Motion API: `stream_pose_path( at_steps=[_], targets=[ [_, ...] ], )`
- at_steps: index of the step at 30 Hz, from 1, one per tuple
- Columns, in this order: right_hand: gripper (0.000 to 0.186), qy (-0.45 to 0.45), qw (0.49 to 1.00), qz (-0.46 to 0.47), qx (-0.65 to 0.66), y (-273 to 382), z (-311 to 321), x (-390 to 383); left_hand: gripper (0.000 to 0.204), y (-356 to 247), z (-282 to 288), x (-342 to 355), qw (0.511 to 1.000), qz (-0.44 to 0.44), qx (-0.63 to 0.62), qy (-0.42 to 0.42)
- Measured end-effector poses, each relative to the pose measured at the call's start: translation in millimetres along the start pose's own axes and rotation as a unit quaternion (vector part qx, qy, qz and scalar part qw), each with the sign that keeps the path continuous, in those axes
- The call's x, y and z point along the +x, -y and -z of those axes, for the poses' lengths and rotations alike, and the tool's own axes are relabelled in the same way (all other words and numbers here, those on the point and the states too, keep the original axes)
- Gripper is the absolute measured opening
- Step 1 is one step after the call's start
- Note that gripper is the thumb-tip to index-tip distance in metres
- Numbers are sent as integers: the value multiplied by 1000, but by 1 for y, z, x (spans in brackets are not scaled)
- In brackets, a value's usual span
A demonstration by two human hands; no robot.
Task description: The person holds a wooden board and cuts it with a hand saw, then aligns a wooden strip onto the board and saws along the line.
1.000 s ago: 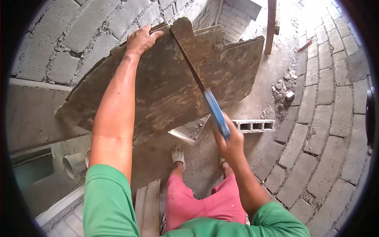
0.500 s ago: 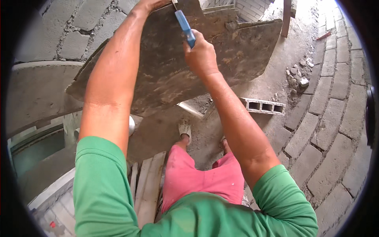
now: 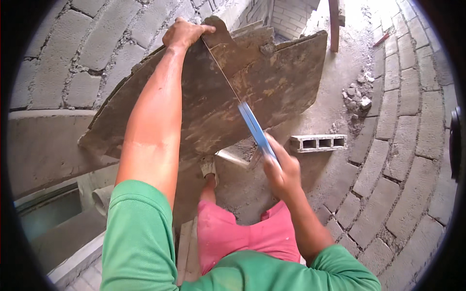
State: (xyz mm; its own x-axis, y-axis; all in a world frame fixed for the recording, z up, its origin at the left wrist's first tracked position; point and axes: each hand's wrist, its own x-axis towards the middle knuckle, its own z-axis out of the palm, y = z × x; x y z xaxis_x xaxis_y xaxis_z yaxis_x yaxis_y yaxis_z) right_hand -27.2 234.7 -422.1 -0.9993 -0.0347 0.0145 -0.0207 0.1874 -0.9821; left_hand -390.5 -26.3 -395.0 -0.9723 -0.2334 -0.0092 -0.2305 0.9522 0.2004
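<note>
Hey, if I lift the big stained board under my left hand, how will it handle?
The board is probably stiff, since it spans a wide stretch without obvious sagging. It may feel heavy and awkward, being far broader than your left hand resting at its upper edge. That edge looks ragged and notched, so bits could chip or splinter off.

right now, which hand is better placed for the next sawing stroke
Likely the right hand: it grips the blue-handled saw, while the left hand touches the upper edge of the brown flat board.

Hollow blk (image 3: 317,139) — rubble (image 3: 357,99) nr wall (image 3: 387,123)
</note>
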Motion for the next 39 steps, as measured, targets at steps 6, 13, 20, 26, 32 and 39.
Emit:
stream_pose_path(
  at_steps=[6,13,20,26,32,39],
  targets=[
    [42,-27,999,-25,7,-10,-39,116,115,-25,-21,-17,998,-35,-43,-25],
    [47,-16,999,-24,-16,1,-36,55,75,-3,-6,-16,996,-45,-44,-62],
    [46,-36,997,-68,-20,-10,-53,144,90,-15,-26,-20,991,-70,-76,-90],
    [45,-42,999,30,-8,-11,-68,177,64,-9,-26,0,994,-45,-69,-69],
    [46,-18,999,-22,-15,-3,-1,22,68,1,-7,-2,998,-24,-47,-37],
    [44,-66,998,24,1,-53,-83,180,69,-14,-31,5,989,-67,-87,-95]
  ],
)
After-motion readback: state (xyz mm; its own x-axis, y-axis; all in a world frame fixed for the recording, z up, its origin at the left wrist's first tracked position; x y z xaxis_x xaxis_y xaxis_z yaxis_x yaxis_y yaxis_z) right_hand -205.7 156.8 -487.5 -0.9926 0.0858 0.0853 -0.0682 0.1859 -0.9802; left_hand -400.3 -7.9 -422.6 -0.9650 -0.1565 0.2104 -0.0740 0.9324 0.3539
